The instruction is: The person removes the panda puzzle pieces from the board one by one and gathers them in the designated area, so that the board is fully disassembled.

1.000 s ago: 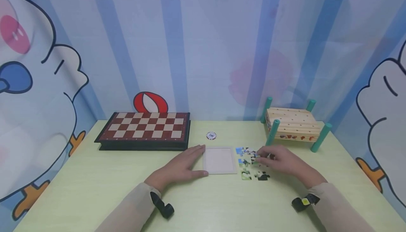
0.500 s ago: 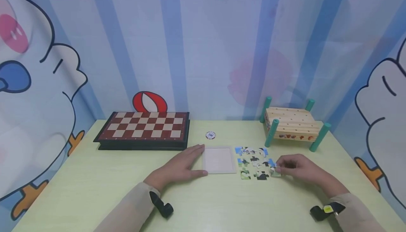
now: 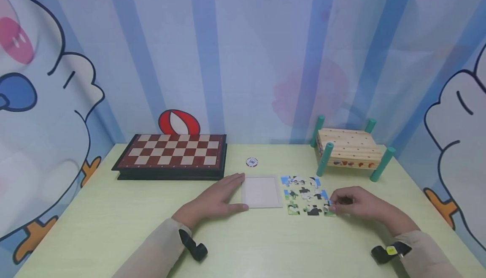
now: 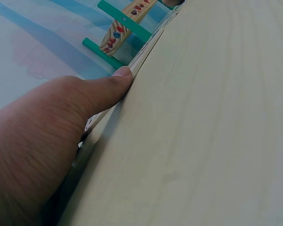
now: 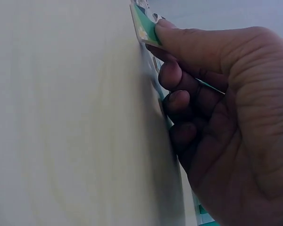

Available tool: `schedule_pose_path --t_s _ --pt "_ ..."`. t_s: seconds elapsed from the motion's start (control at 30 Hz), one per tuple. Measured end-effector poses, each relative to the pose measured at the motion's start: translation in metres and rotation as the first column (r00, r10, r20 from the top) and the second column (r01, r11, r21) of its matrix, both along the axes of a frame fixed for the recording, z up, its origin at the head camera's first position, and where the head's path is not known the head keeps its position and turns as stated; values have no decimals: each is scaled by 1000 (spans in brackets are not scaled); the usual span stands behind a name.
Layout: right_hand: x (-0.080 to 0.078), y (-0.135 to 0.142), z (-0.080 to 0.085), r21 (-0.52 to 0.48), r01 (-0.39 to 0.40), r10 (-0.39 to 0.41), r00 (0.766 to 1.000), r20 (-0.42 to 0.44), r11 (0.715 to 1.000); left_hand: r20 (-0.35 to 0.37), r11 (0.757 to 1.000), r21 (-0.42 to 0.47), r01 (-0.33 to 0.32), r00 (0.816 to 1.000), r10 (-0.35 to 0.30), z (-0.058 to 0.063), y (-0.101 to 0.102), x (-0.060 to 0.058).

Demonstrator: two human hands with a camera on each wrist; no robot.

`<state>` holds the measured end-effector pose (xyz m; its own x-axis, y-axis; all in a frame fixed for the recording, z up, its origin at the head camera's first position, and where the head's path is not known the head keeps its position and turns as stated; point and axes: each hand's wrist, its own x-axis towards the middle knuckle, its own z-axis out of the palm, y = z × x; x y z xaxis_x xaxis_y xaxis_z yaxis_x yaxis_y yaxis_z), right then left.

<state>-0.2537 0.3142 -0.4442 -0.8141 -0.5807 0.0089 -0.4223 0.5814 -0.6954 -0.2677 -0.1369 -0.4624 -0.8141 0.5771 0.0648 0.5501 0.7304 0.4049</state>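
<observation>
My right hand (image 3: 355, 202) pinches a jigsaw piece (image 5: 145, 26) between thumb and index finger; its green corner shows in the right wrist view, and the other fingers curl below. In the head view that piece is at the lower right of several panda jigsaw pieces (image 3: 313, 210) laid out in loose rows. A white square puzzle frame (image 3: 262, 206) lies just left of them. With fingers spread, my left hand (image 3: 212, 198) rests along the frame's left side. Its thumb (image 4: 108, 92) touches the frame's near edge in the left wrist view.
A checkered chessboard box (image 3: 174, 151) stands at the back left. Behind the puzzle frame lies a round poker chip (image 3: 252, 162). At the back right stands a wooden toy bench (image 3: 349, 147) with green legs. A printed curtain (image 3: 250, 58) hangs behind the table.
My right hand has moved right from the middle pieces to the lower right one, which then settles lower and flatter. The left hand and the puzzle frame stay in place.
</observation>
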Motion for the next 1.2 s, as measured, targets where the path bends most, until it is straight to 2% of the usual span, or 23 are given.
schedule_pose_path --t_s 0.57,0.93,1.2 --pt "-1 1 0 18 20 -19 999 -49 1000 0 1000 -2 -1 1000 1 1 1 1" --pt "0 -2 2 30 1 1 998 -68 1000 -4 1000 -2 1 1000 -1 0 1 0" --pt "1 -4 2 49 27 -23 997 -75 998 -5 1000 -2 1 1000 -1 -1 1 0"
